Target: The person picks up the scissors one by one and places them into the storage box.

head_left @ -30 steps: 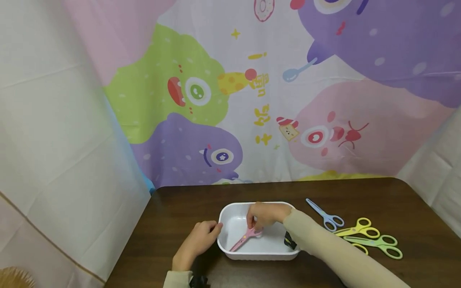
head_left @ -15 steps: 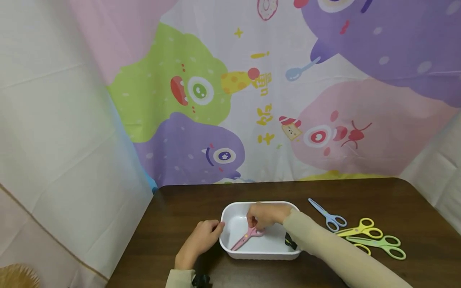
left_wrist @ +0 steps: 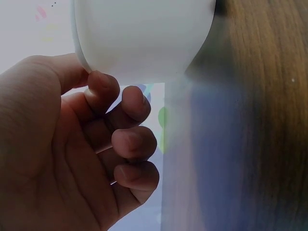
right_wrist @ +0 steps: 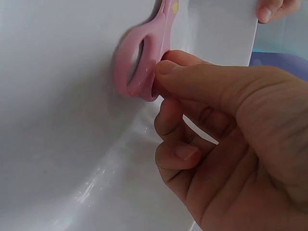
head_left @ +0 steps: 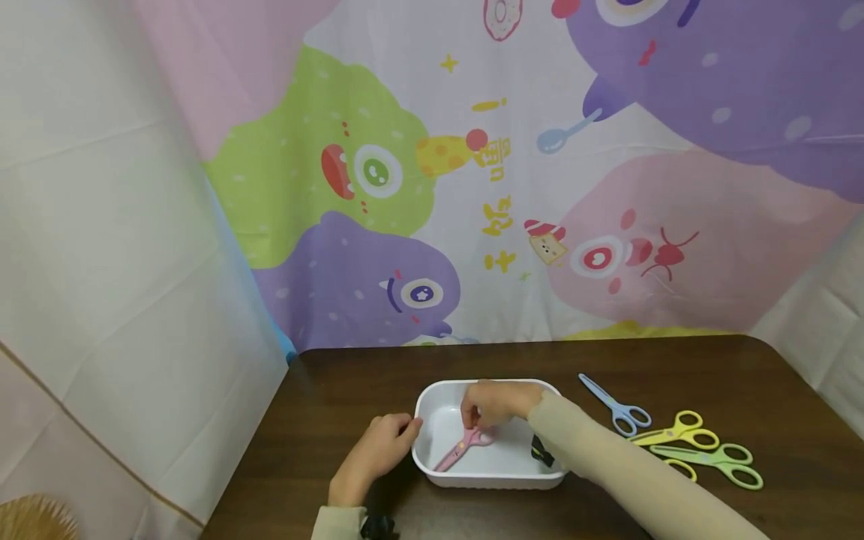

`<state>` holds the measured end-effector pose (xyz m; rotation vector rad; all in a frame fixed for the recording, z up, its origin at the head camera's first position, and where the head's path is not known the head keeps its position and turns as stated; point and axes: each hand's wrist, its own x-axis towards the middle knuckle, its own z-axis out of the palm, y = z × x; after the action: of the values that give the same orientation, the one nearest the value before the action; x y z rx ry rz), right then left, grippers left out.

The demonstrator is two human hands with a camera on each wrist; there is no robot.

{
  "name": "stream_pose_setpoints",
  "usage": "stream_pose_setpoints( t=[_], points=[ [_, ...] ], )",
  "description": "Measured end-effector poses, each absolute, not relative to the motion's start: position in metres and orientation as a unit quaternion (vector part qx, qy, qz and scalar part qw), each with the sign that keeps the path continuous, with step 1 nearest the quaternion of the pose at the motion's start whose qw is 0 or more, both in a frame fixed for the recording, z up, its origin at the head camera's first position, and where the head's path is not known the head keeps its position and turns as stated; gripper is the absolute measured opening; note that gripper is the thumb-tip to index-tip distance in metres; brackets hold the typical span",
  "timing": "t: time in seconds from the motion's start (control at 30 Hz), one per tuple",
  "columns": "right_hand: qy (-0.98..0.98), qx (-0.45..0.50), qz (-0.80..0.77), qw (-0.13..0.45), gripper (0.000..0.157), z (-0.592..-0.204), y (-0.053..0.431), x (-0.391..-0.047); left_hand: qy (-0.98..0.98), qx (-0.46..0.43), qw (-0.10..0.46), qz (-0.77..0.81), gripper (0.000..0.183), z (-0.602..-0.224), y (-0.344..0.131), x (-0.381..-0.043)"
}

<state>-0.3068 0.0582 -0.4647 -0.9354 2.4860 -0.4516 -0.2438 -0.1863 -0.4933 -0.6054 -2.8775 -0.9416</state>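
Pink scissors (head_left: 457, 452) lie slanted inside a white plastic tub (head_left: 489, 481), blades toward its near left corner. My right hand (head_left: 498, 403) reaches down into the tub and pinches one handle loop between thumb and forefinger. Close up in the right wrist view, the scissors' other loop (right_wrist: 126, 67) rests near the tub's surface. At the tub's left end, my left hand (head_left: 376, 454) pinches the rim with thumb and forefinger, while its other fingers curl loosely below, as the left wrist view shows.
Right of the tub on the dark wooden table (head_left: 337, 382) lie blue scissors (head_left: 599, 391), yellow scissors (head_left: 656, 436) and green scissors (head_left: 695, 455). Another yellow handle loop (head_left: 694, 474) shows beneath the green pair. A cartoon-printed cloth (head_left: 499, 300) hangs behind the table.
The head view has shifted slightly, moving everything a little right in the picture. Both hands, the pink scissors and the tub otherwise stay as they were.
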Motion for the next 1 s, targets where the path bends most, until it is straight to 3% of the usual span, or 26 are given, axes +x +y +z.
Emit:
stream_pose_setpoints(
  t=[0.53,1.0],
  points=[
    [0.883,-0.368,-0.191,0.221,0.023,-0.469,0.056,-0.310,-0.934,-0.194,0.024,-0.300,0.037,-0.496,-0.186,-0.247],
    [0.874,-0.386,-0.229,0.184,0.020,-0.445,0.085,-0.305,-0.929,-0.193,0.018,-0.316,0.037,-0.496,-0.186,-0.246]
  ],
)
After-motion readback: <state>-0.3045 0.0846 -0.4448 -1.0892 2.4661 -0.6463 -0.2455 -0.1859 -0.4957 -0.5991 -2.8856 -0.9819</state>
